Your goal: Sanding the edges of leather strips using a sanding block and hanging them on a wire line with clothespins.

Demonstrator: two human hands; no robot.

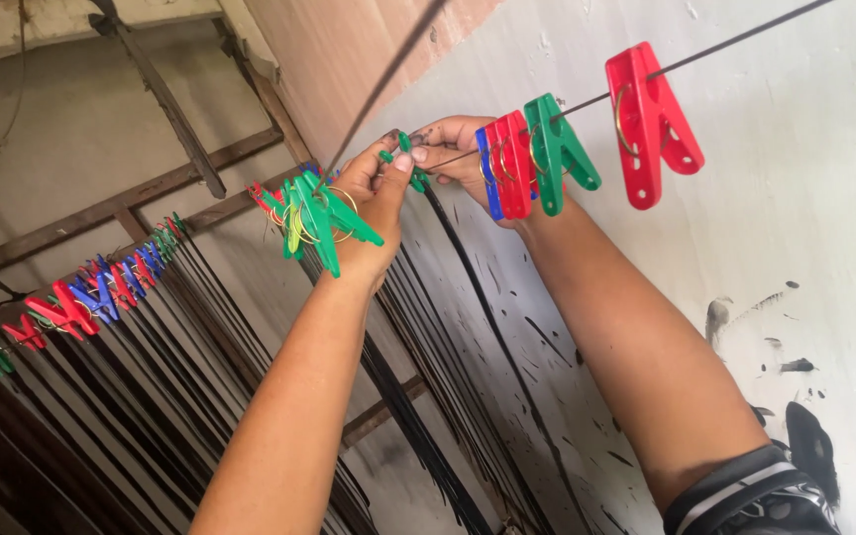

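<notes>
Green peg [400, 149] between both hands' fingertips [410, 159]

Both hands meet at the wire [587, 102], the left hand [374, 203] just left of the right hand [458, 154], a peg [403, 149] between their fingers. Right of the hands, more pegs [532, 159] hang on the wire; left of them, a cluster [314, 213], then a long row [81, 297]. Strips [428, 436] hang below, the wall [795, 248] at right.

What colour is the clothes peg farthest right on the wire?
Red, clearest in the head view.
</notes>
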